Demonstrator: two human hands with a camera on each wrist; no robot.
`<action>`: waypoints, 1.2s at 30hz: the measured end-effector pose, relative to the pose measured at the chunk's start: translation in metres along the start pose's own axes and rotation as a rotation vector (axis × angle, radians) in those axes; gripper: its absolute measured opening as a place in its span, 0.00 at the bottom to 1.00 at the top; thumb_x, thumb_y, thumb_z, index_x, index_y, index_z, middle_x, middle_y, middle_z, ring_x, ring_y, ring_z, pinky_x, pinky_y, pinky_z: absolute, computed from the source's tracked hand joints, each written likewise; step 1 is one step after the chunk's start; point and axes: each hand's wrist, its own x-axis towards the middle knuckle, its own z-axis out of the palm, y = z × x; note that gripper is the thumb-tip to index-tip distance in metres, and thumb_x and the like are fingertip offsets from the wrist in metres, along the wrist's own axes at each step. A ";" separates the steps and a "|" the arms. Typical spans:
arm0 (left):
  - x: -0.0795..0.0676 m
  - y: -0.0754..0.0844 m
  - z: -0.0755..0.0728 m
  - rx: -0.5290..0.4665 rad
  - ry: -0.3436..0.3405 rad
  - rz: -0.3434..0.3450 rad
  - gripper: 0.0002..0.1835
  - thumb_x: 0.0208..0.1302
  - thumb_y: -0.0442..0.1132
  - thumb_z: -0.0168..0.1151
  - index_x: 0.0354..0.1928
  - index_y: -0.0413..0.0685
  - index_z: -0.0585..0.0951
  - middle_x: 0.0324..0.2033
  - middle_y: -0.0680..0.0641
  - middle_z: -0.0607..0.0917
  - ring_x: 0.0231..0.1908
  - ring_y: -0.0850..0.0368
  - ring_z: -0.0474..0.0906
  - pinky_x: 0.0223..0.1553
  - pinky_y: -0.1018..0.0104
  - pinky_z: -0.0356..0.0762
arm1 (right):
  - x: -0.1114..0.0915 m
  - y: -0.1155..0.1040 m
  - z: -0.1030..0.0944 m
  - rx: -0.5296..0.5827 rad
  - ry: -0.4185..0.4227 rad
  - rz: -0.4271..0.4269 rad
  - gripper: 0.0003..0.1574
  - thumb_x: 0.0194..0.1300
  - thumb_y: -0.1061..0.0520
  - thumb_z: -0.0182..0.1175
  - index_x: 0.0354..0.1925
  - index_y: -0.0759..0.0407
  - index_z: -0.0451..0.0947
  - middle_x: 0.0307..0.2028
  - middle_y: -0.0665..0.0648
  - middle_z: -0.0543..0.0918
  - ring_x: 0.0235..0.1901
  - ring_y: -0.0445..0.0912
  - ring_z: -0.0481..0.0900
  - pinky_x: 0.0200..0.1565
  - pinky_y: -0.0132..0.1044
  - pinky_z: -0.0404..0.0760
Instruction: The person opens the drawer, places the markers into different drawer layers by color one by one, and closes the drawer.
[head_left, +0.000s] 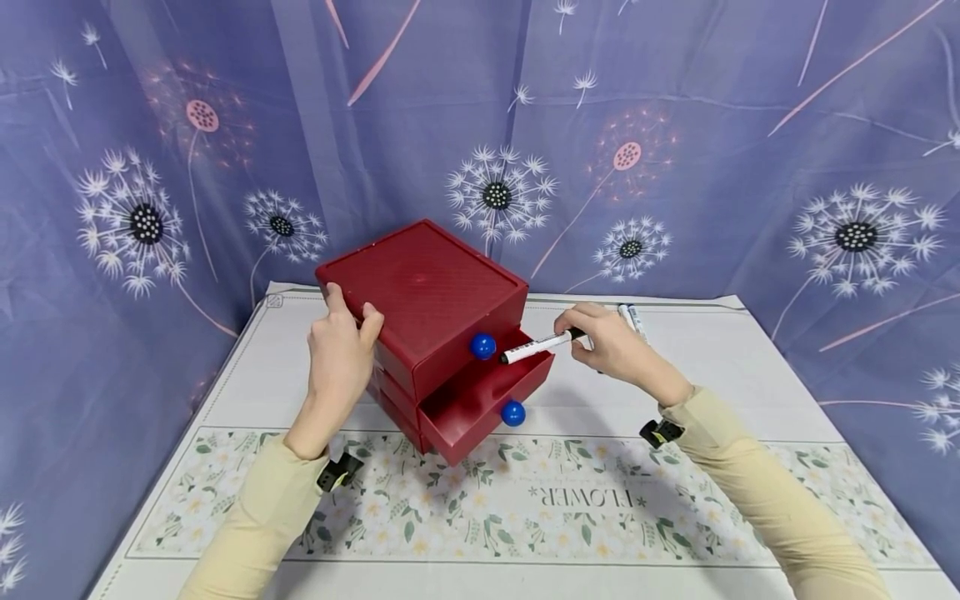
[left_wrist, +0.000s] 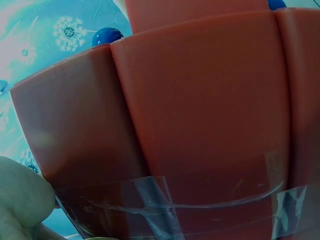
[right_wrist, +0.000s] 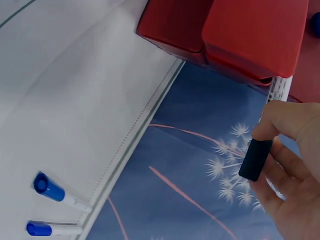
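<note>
A dark red chest of drawers (head_left: 427,292) stands left of centre, turned at an angle. Its middle drawer (head_left: 483,400) is pulled out, with a blue round knob (head_left: 513,413) on the front. My left hand (head_left: 337,350) holds the chest's left top edge, thumb over the top; the left wrist view shows its side (left_wrist: 200,100) with clear tape (left_wrist: 215,205) across it. My right hand (head_left: 611,346) pinches a white marker (head_left: 536,347) by its black-capped end (right_wrist: 256,159). The marker's other end reaches over the open drawer, just below the upper blue knob (head_left: 483,346).
Two white markers with blue ends (right_wrist: 49,186) lie on the table behind my right hand. A floral printed strip (head_left: 585,500) runs across the front of the white table (head_left: 675,400). A purple dandelion curtain (head_left: 390,150) hangs behind and along both sides.
</note>
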 end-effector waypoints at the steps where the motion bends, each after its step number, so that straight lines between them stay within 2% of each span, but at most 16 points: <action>1: 0.000 0.000 0.000 0.001 0.002 0.000 0.34 0.64 0.47 0.40 0.64 0.27 0.57 0.15 0.36 0.76 0.15 0.43 0.74 0.22 0.55 0.75 | 0.001 -0.001 -0.001 0.000 0.001 -0.018 0.18 0.47 0.71 0.58 0.38 0.55 0.76 0.38 0.53 0.79 0.37 0.44 0.76 0.35 0.37 0.75; 9: 0.000 -0.001 0.000 -0.008 0.011 -0.011 0.34 0.63 0.47 0.40 0.65 0.27 0.57 0.15 0.34 0.76 0.18 0.39 0.76 0.25 0.52 0.76 | 0.006 -0.017 -0.004 -0.049 0.018 -0.156 0.19 0.48 0.73 0.58 0.36 0.55 0.79 0.37 0.51 0.80 0.42 0.45 0.75 0.37 0.38 0.75; 16: -0.001 0.000 0.000 -0.009 0.009 -0.005 0.34 0.63 0.47 0.40 0.65 0.27 0.57 0.14 0.34 0.76 0.17 0.39 0.76 0.25 0.52 0.76 | 0.008 -0.030 0.001 -0.075 -0.004 -0.252 0.23 0.47 0.77 0.53 0.35 0.55 0.80 0.36 0.51 0.80 0.41 0.44 0.75 0.42 0.36 0.77; 27: 0.000 0.001 0.001 -0.006 0.010 -0.016 0.34 0.63 0.47 0.40 0.64 0.27 0.57 0.20 0.28 0.79 0.24 0.33 0.78 0.31 0.48 0.76 | 0.006 -0.037 0.012 -0.125 -0.008 -0.327 0.28 0.45 0.81 0.55 0.39 0.57 0.79 0.37 0.52 0.80 0.41 0.44 0.76 0.45 0.35 0.77; 36: 0.000 0.001 0.002 -0.013 0.020 -0.012 0.34 0.63 0.47 0.40 0.64 0.27 0.57 0.21 0.28 0.79 0.25 0.33 0.78 0.32 0.48 0.76 | 0.003 -0.045 0.018 -0.043 -0.080 -0.317 0.29 0.47 0.80 0.53 0.43 0.57 0.78 0.42 0.53 0.80 0.46 0.44 0.75 0.49 0.35 0.76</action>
